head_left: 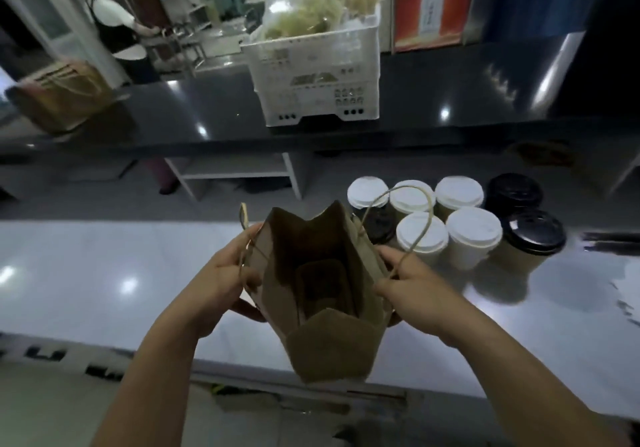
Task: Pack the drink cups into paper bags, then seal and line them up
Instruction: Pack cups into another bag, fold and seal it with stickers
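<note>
as cups stand near, left hand and right hand fingers clasp the paper bag.

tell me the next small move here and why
Probably free the right hand and reach for the nearest white-lidded cup. Both hands hold the paper bag spread open, its inside looks empty, and that cup stands just to its right on the counter, so the left hand can likely keep the bag steady.

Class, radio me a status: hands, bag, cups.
Left hand and right hand grip the paper bag, mouth open. No cup inside. Beside it, lidded cups; path clear.
</note>
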